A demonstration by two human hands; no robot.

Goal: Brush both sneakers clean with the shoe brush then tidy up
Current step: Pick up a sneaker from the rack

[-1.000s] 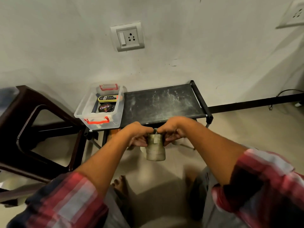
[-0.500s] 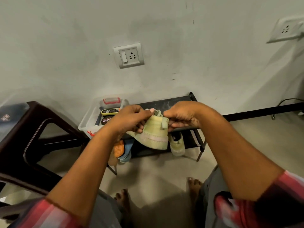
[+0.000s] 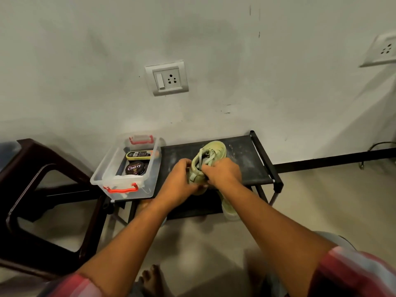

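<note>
Head view. Both hands grasp one pale green sneaker (image 3: 214, 150) over the middle of the top shelf of a black rack (image 3: 252, 161). The left hand (image 3: 181, 182) curls round the heel and sole, and the right hand (image 3: 222, 172) clenches the collar beside the laces. The toe points toward the wall; whether the sole touches the shelf cannot be told. A second sneaker (image 3: 230, 210) stands on the lower shelf near the rack's right end, largely hidden by the right forearm.

Risks, as judged from here: the shelf is a dark stretched sheet streaked with pale dust, so setting the shoe down could soil the sole again. The soft upper may fold under the right hand's grip at the collar. A loose lace could snag on the rack's front bar.

Materials: the upper looks like matte fabric over a thick, rounded rubber sole. A clear rigid plastic box (image 3: 102, 168) with red handles sits at the shelf's left end, holding a round dark polish tin (image 3: 135, 168) and an oblong yellow-and-black item (image 3: 138, 154). Whether that item is the brush cannot be told
</note>
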